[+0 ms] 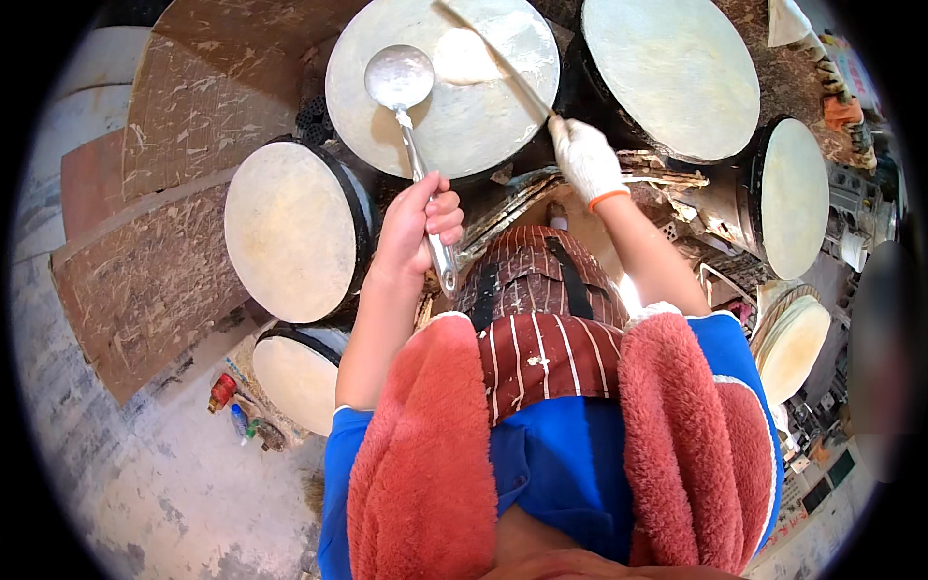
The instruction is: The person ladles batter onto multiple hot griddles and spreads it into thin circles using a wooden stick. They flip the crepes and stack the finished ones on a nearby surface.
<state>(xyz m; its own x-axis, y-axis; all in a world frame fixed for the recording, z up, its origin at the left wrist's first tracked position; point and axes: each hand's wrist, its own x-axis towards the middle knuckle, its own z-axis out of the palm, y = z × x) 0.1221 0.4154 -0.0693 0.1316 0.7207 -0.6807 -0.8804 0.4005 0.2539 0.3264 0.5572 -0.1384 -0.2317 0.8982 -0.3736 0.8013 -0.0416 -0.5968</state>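
My left hand (pixel 416 227), bare, is closed round the handle of a metal ladle (pixel 399 77). The ladle's bowl, smeared with white, is over the left part of a round pale griddle (pixel 483 140). A glossy cream pool of what looks like batter (pixel 469 56) lies on that griddle, right of the bowl. My right hand (pixel 588 162) wears a white glove with an orange cuff. Its fingers grip one end of a long thin wooden stick (pixel 498 60), which slants up and left across the pool. Whether the stick touches the surface, I cannot tell.
More round pale-topped griddles stand around me: one at left (pixel 290 232), one lower left (pixel 295 382), a large one at upper right (pixel 672 77), one at right (pixel 795 198) and one lower right (pixel 795 348). Brown boards (pixel 155 280) lie at left. Small bottles (pixel 222 391) are on the floor.
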